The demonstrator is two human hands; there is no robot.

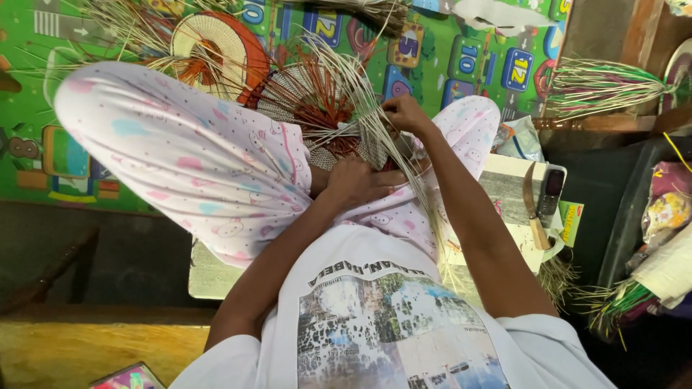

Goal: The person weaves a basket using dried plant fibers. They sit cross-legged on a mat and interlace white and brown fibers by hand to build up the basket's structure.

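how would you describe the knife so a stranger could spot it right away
Start at the pale wooden board right of the person's right forearm. At its right edge lies the curved-bladed knife with a light wooden handle, beside a small dark mobile phone. It is the only bladed thing there.

Left hand (358,181) presses woven fan (317,115); right hand (405,114) pinches straw strands (375,137).

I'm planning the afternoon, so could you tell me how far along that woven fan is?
The round red and cream woven fan has its centre woven. The left hand steadies it on the lap while the right hand pinches pale loose straw strands. Many strands jut out unwoven, so the edge remains.
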